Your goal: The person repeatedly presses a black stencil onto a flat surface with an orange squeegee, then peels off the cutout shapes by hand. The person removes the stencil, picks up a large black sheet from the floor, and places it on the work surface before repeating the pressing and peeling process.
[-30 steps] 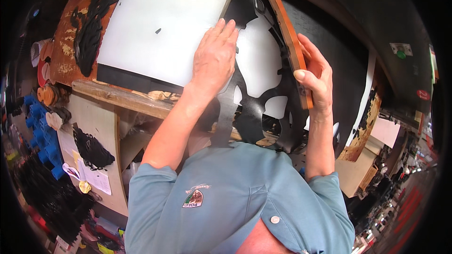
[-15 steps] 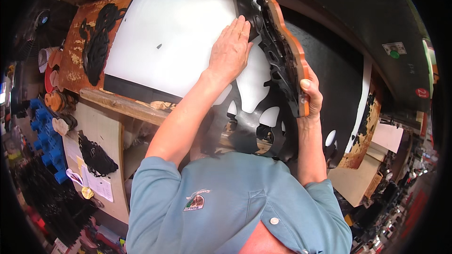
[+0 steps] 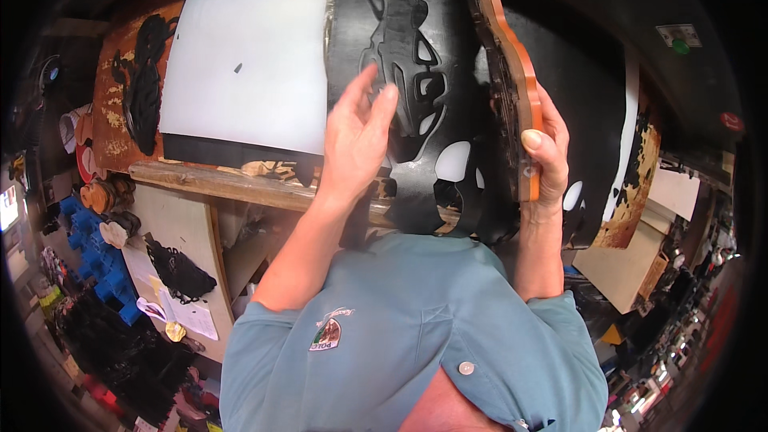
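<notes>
My right hand (image 3: 546, 152) grips the lower end of a cutting die (image 3: 516, 72), an orange-edged board tilted up on its side with its dark bladed face turned left. To its left lies a shiny black sheet (image 3: 444, 12), with a cut, curvy, strap-like shape (image 3: 412, 84) lying in it. My left hand (image 3: 356, 140) is over the sheet's left part, fingers apart and slightly blurred, holding nothing. Whether its fingertips touch the cut shape I cannot tell. White shows through holes in the sheet's near part.
A white board (image 3: 248, 48) extends left under the sheet. A bundle of black cut pieces (image 3: 146, 84) lies on a worn brown surface at the far left. A wooden rail (image 3: 224, 184) runs along the near edge. The dark machine (image 3: 688, 72) flanks the right, bearing a green button (image 3: 680, 46).
My left hand has left the piece by the die and drawn back toward me, its fingers spreading. The die has tilted and shifted right, uncovering the cut shape in the sheet.
</notes>
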